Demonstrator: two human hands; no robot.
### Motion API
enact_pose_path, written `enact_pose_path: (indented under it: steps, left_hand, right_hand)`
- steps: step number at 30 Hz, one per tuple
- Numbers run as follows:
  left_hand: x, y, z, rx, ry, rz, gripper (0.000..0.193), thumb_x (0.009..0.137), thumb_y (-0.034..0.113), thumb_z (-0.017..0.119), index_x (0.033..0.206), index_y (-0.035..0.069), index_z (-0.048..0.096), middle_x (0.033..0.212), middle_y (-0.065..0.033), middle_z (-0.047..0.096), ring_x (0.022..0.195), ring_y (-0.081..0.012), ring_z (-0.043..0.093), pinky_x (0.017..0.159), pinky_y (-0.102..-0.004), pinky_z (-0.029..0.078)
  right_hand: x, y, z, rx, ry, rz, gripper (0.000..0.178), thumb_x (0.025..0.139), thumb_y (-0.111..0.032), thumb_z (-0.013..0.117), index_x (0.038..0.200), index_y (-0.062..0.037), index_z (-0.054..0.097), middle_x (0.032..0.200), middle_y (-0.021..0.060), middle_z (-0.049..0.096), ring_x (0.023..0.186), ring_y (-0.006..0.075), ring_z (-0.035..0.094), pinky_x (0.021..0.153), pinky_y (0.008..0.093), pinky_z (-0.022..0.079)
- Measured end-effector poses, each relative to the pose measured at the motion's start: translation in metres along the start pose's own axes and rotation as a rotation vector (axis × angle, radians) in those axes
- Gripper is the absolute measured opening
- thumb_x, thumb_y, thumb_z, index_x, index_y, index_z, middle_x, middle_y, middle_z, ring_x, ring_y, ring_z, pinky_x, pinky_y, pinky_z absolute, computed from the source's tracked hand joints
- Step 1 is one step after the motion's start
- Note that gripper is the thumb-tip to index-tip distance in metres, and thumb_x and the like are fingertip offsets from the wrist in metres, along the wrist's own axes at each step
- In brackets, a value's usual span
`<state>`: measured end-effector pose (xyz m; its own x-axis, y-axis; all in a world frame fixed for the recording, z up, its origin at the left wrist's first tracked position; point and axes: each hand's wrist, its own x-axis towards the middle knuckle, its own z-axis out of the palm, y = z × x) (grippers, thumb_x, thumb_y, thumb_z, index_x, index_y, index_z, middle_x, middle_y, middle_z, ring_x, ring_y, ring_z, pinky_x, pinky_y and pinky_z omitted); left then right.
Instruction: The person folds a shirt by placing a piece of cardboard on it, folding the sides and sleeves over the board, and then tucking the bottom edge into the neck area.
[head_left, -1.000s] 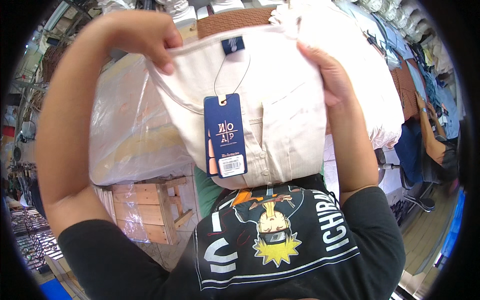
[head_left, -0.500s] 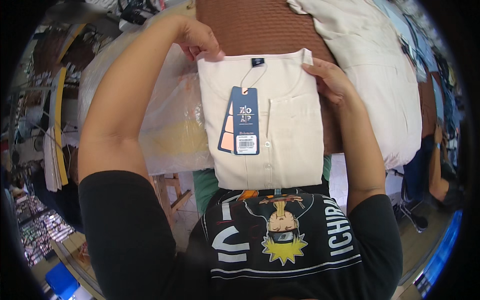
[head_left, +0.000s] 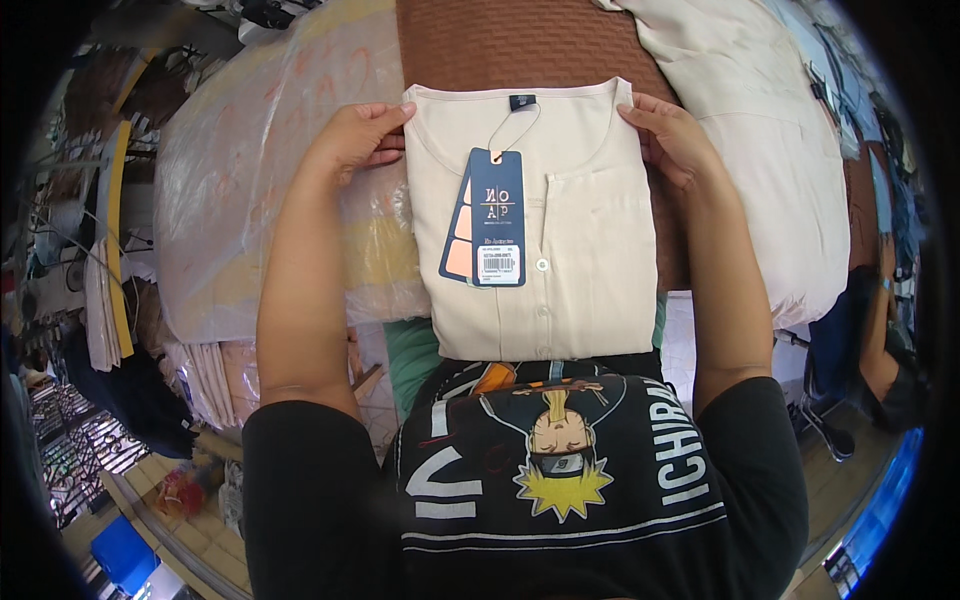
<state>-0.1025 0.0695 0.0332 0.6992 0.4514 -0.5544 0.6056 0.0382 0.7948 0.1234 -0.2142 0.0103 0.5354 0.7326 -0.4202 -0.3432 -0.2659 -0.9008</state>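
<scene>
A folded cream button-front garment (head_left: pixel 600 270) lies in front of me, its round neckline away from me and its lower fold near my lap. My left hand (head_left: pixel 362 138) pinches its far left shoulder corner. At the far right corner, my right hand (head_left: pixel 672 138) grips the other shoulder between thumb and fingers. Dark blue hang tags (head_left: pixel 497 215) with peach blocks and a white barcode sticker rest on the front, tied by a thin loop near the dark neck label (head_left: pixel 522 102).
Under the garment is a brown textured surface (head_left: pixel 520 45). A plastic-wrapped bundle (head_left: pixel 270 200) lies on the left, and a pile of cream cloth (head_left: pixel 760 190) on the right. At the far right another person's arm (head_left: pixel 880 330) shows. A blue object (head_left: pixel 125 553) is at the lower left.
My left hand has moved down and slightly left onto the garment's shoulder corner. The garment has shifted slightly away from me, and its tags have moved with it. My right hand keeps its hold.
</scene>
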Motion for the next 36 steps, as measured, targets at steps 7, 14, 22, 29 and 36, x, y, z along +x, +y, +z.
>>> enact_pose_path:
  steps: [7,14,22,29,36]
  left_hand:
    - [0.009,-0.003,0.013,-0.043,0.189,0.052,0.033,0.086,0.037,0.064,0.106,0.01,0.063,0.096,0.0017,0.065,0.087,-0.0077,0.059,0.077,-0.0233,0.046]
    - [-0.014,-0.01,0.01,0.057,0.288,0.054,0.046,0.086,0.046,0.059,0.107,0.006,0.062,0.098,-0.0037,0.064,0.081,-0.0114,0.061,0.072,-0.0242,0.047]
    - [-0.086,-0.03,0.044,-0.125,0.087,0.012,0.046,0.089,0.04,0.059,0.109,-0.001,0.058,0.095,-0.0072,0.064,0.08,-0.0129,0.062,0.071,-0.0265,0.049]
    - [-0.067,-0.044,0.054,-0.083,0.134,0.218,0.039,0.087,0.025,0.063,0.108,-0.007,0.056,0.091,-0.0117,0.065,0.075,-0.0131,0.061,0.066,-0.0247,0.048]
    - [-0.075,-0.03,0.057,-0.031,0.22,0.286,0.037,0.086,0.023,0.065,0.104,-0.008,0.057,0.089,-0.0133,0.066,0.075,-0.0139,0.062,0.067,-0.0251,0.048]
  right_hand:
    - [-0.005,-0.001,0.008,0.01,0.1,-0.016,0.027,0.09,-0.018,0.056,0.113,-0.0037,0.058,0.094,0.0023,0.065,0.08,0.0085,0.061,0.074,0.0248,0.05]
    - [-0.014,0.001,0.004,-0.072,0.247,-0.06,0.035,0.087,-0.019,0.06,0.118,-0.003,0.057,0.097,0.0059,0.064,0.085,0.0131,0.061,0.079,0.0265,0.049]
    - [-0.078,-0.004,0.022,-0.155,0.157,0.036,0.044,0.083,-0.029,0.066,0.116,-0.001,0.057,0.099,0.0043,0.065,0.087,0.0115,0.061,0.08,0.0264,0.047]
    - [-0.069,0.009,0.023,-0.296,0.129,-0.019,0.041,0.081,-0.023,0.067,0.115,-0.0022,0.059,0.096,0.0048,0.067,0.084,0.0119,0.061,0.075,0.0272,0.046]
    - [-0.073,0.002,0.026,-0.26,0.128,-0.03,0.042,0.081,-0.016,0.068,0.119,-0.0019,0.056,0.096,0.0011,0.066,0.082,0.0068,0.06,0.074,0.0207,0.045]
